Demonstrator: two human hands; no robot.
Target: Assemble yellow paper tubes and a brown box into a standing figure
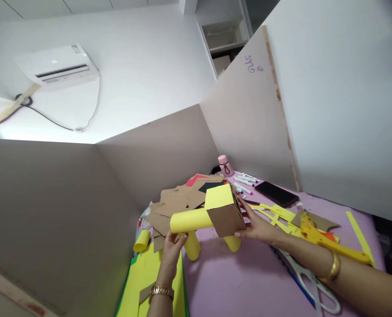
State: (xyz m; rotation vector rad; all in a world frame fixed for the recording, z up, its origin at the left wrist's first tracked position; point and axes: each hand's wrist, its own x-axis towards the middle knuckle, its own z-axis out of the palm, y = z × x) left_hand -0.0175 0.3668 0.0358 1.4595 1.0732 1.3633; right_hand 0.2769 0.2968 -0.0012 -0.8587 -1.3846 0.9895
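Observation:
A paper-and-cardboard model [192, 220] is between my hands above the table. It has a lying yellow paper tube, with yellow tubes pointing down under it like legs. At its right end sits a brown cardboard box [227, 219] with a yellow top. My left hand [174, 251] grips the tube's left end from below, thumb near the left upright tube [192, 245]. My right hand [253, 224] holds the box by its right side, fingers behind it and thumb at the lower corner. The box hides part of the right upright tube [232, 243].
Cardboard pieces [172, 200] are piled behind. At left lie a loose yellow tube [142, 241] and yellow sheets [139, 275]. At right are a phone [277, 193], markers [245, 180], a yellow glue gun [328, 240] and white-handled scissors [306, 275]. A pink bottle [225, 166] stands near the partitions.

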